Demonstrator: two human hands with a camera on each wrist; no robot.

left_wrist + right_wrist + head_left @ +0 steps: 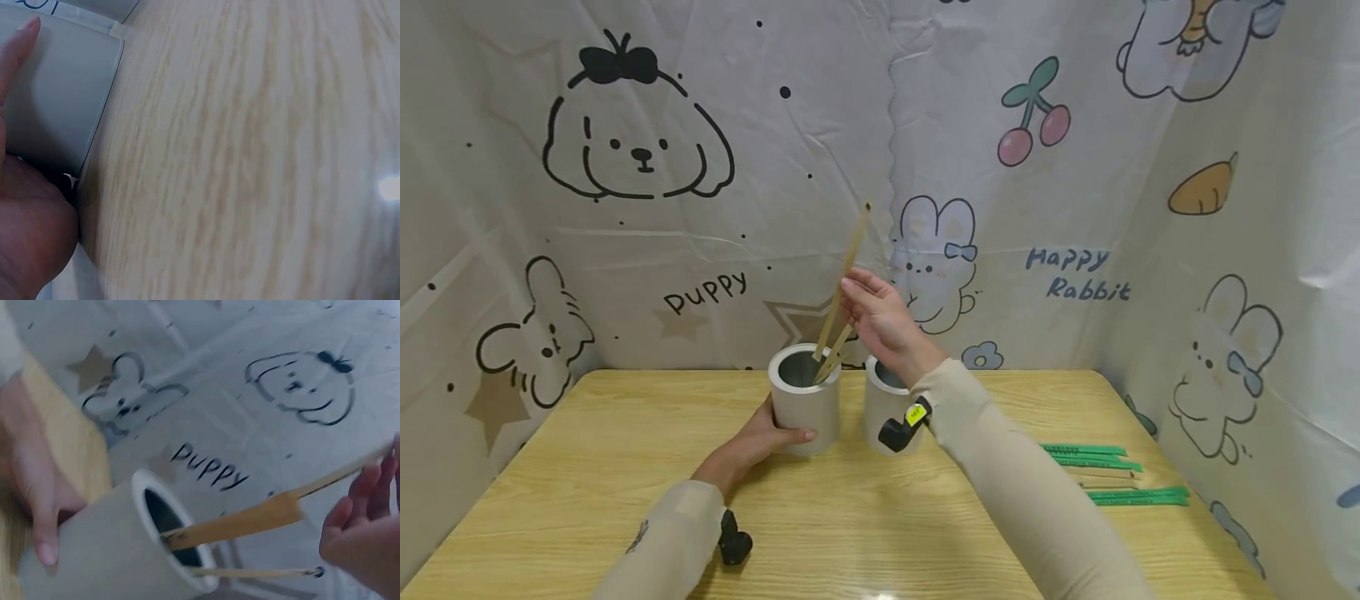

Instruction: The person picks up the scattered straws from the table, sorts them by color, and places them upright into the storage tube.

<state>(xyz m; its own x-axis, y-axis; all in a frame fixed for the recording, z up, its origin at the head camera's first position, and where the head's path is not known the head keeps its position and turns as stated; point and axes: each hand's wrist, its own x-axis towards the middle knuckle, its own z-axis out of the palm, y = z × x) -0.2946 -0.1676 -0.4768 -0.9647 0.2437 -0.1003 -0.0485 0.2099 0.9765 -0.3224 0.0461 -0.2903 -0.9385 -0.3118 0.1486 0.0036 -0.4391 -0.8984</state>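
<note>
My left hand [760,442] holds a white cylindrical cup [808,417] from its left side, thumb across the front. In the left wrist view, a fingertip lies against the grey-looking cup wall [59,94]. Above the cup, my right hand [887,321] pinches a long, slim tan packet [853,242] whose lower end is at the opening. A second tan packet [835,357] slants from the opening towards the hand. In the right wrist view, a brown strip [240,525] reaches into the cup, and a thin strip with a dark tip [262,573] lies across the rim.
A second white cup [876,408] stands just right of the first, partly hidden by my right wrist. Several green slim packets [1138,497] and tan ones [1108,473] lie on the wooden table [580,467] at right. A printed cloth [820,167] hangs behind.
</note>
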